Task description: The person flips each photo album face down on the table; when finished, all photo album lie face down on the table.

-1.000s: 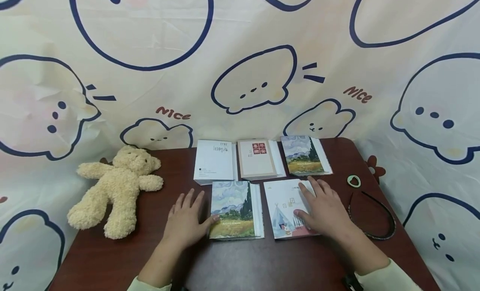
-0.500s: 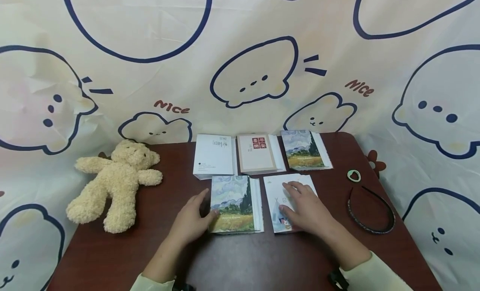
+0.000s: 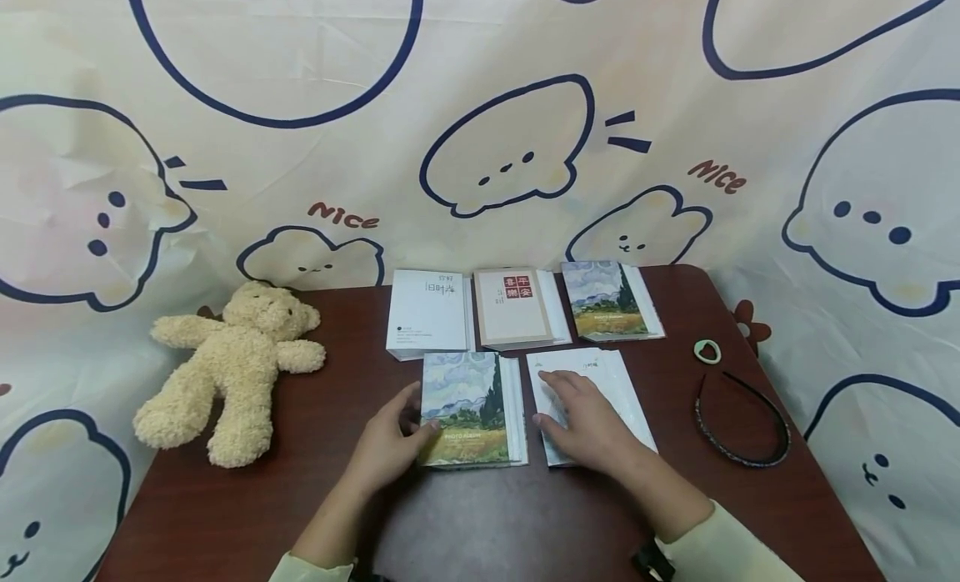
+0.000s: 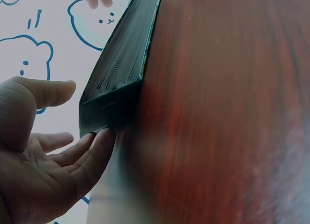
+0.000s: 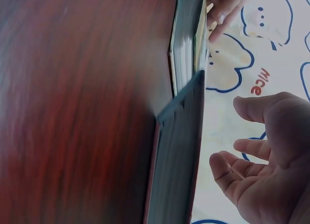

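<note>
Two photo albums lie in the front row in the head view. My left hand [image 3: 384, 442] is at the left edge of the album with a painted landscape cover [image 3: 461, 411]. In the left wrist view its fingertips meet the dark spine [image 4: 109, 110], while the thumb stands apart from the cover. My right hand [image 3: 592, 428] spreads over the white album [image 3: 622, 382], covering much of its front. From the right wrist, that hand [image 5: 261, 161] shows relaxed fingers, a gap away from the album's page block [image 5: 177, 151].
Behind stand three more albums: a white one [image 3: 427, 311], a beige one [image 3: 513, 307] with red squares, and a landscape one [image 3: 606, 303]. A cream teddy bear [image 3: 240, 357] lies left. A black headband [image 3: 780, 432] and a pale green ring-shaped item [image 3: 707, 352] lie right.
My right hand has slid left across the white album, uncovering its right side. My left hand has drawn its fingers in against the landscape album's left edge. The albums keep their places.
</note>
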`<state>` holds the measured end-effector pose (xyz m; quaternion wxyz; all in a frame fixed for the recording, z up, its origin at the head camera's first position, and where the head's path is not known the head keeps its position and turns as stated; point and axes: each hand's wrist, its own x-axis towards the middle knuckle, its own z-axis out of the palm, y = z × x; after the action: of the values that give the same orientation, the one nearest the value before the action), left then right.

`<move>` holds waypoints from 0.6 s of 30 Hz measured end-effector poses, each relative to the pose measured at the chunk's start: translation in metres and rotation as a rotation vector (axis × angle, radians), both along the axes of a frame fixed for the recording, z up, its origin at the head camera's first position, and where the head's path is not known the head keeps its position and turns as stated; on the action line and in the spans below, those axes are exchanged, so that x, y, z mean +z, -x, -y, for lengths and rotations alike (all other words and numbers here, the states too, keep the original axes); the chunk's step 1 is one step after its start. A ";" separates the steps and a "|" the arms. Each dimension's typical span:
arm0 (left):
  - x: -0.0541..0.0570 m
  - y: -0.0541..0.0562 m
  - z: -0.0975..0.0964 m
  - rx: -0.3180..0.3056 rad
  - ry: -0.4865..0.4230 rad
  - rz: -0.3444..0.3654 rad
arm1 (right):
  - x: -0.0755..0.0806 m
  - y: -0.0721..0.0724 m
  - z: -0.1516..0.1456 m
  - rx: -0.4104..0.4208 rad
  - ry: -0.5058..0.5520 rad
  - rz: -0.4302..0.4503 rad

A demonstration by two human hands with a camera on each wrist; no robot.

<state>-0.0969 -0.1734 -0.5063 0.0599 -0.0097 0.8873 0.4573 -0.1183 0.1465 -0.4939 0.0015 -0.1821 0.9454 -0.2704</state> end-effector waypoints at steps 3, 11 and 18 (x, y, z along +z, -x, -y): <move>-0.002 0.000 0.000 0.010 -0.023 0.015 | -0.001 -0.002 0.007 0.018 0.030 0.019; -0.006 0.000 -0.003 0.028 -0.069 0.052 | -0.006 -0.005 0.020 0.066 0.070 0.030; -0.006 0.000 -0.004 0.039 -0.075 0.071 | -0.006 -0.007 0.030 0.104 0.090 0.032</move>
<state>-0.0971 -0.1693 -0.5120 0.0830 -0.0410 0.8665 0.4905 -0.1117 0.1166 -0.4996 0.0224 -0.2263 0.9215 -0.3149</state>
